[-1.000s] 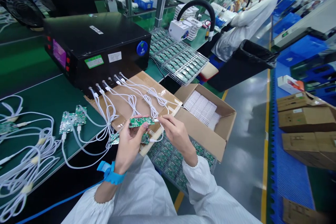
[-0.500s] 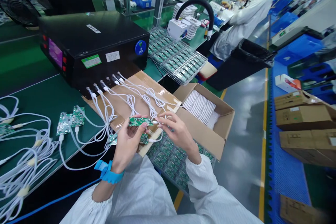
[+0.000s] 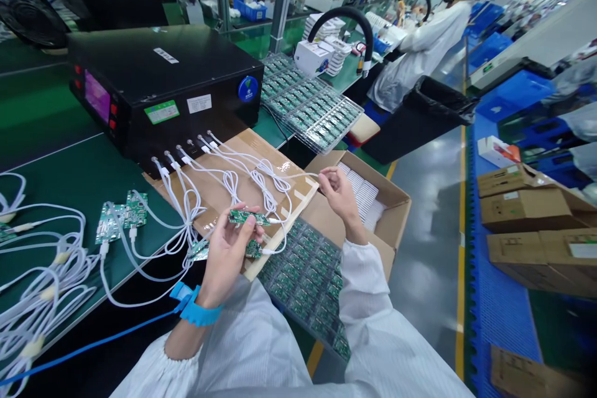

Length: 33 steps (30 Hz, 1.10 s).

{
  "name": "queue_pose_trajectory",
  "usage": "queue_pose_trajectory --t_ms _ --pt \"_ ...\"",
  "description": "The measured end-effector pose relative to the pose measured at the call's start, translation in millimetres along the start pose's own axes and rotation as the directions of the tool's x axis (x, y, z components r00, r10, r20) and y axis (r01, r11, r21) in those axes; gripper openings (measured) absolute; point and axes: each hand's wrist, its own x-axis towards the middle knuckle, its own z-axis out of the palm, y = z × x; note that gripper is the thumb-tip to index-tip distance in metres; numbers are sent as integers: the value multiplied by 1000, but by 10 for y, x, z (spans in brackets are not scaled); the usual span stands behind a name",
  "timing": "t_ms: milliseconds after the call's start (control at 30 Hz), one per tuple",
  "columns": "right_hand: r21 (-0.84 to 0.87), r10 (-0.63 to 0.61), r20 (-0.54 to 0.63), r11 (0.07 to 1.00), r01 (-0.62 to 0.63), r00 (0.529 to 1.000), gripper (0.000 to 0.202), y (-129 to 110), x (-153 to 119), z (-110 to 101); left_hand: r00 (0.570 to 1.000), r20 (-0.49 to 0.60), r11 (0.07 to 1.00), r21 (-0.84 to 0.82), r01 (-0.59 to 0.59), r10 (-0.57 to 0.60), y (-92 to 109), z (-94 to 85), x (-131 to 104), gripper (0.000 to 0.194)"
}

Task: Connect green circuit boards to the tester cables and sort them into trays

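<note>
While the left hand [image 3: 228, 252] pinches the circuit board [image 3: 239, 216] just below the frame's centre, a white plug [image 3: 275, 221] at the board's right end, the right hand [image 3: 339, 198], curled nearly closed right of centre, appears to hold a white cable [image 3: 301, 175]. Best grip the board by its edges, cables slack toward the black instrument [image 3: 177, 84], upper left.

The person's right hand [image 3: 339, 196] has left the white plug [image 3: 274, 221] at the end of the green circuit board [image 3: 242, 216] and moved right, towards the open cardboard box [image 3: 398, 214]. Its fingertips now meet another white cable [image 3: 303, 175]; whether they grip it is unclear. The board in the left hand [image 3: 228, 245] has tipped, showing a narrower face. More of the lower tray of boards [image 3: 303, 273] is uncovered
</note>
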Motion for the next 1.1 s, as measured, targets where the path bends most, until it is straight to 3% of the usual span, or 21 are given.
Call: queue_pose_trajectory --t_ms 100,200,333,467,567,833,1100 --pt "333 78 -59 941 -54 995 35 -292 -21 216 999 -36 993 -112 30 -34 -15 2 24 44" --pt "503 70 48 860 -85 996 34 -528 -129 485 996 -40 977 -203 72 -82 2 23 40 49" --pt "537 23 207 833 -134 978 36 -714 -285 785 993 -2 961 -252 116 -120 22 49 45 49" --pt "545 47 230 821 -169 972 30 -814 -375 960 992 33 966 -224 127 -123 -4 98 41 44" --pt "579 40 268 792 -194 963 27 -831 -415 1013 990 70 968 -209 137 -125 -32 148 37 44" --pt "596 -62 258 796 -108 964 18 -760 -457 984 990 82 970 -205 133 -118 -85 185 39 41" --pt "544 -11 229 831 -118 973 23 -786 -473 959 986 90 973 -176 153 -139 -109 191 60 43"
